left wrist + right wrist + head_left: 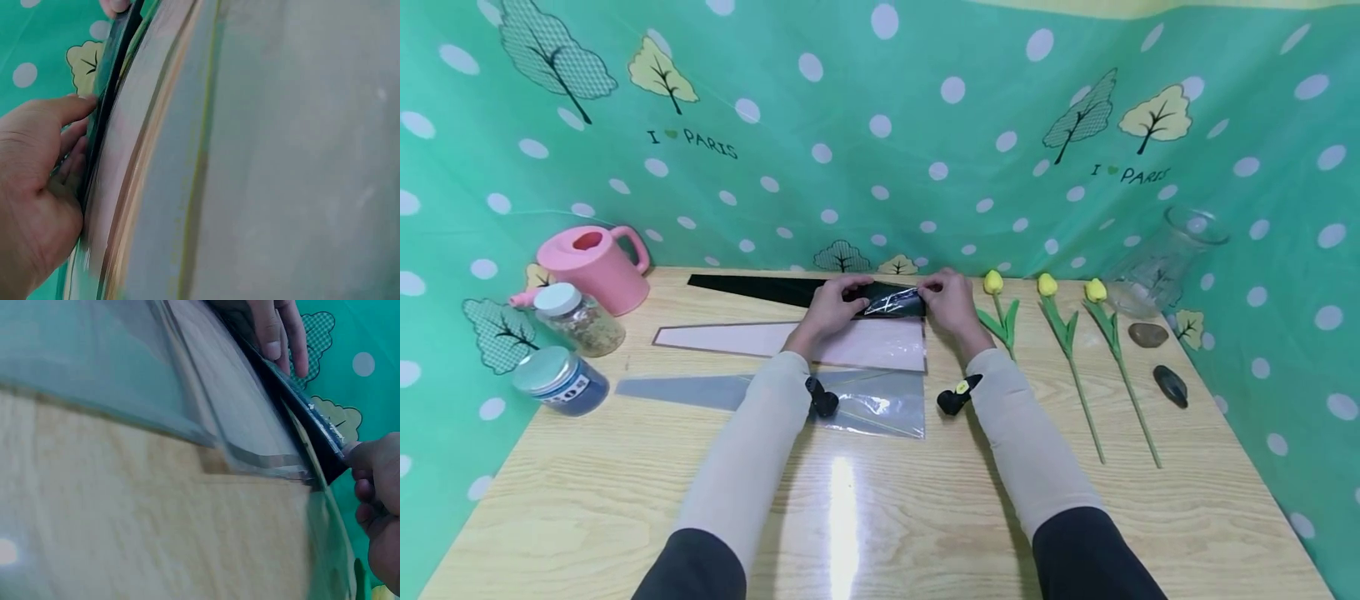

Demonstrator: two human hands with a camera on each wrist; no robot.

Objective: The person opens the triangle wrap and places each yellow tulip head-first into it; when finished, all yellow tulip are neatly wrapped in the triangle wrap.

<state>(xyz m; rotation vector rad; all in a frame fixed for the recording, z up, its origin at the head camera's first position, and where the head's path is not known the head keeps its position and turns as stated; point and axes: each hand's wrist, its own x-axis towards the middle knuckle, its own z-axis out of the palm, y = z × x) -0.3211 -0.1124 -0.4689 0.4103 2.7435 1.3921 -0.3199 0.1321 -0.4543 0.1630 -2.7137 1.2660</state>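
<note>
Head view: I am pinching the wide end of the black wrapping sheet at the far edge of the counter.
My left hand and right hand are each closing a grip on its glossy end, thumbs over the edge, lifting it off the wood, likely to separate it. The pink sheet and clear sheet are lying flat nearer me; three yellow tulips are waiting toward the right edge.

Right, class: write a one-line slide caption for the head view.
Both hands, left hand and right hand, pinch the wide end of a black wrapping sleeve beside three yellow tulips.
</note>
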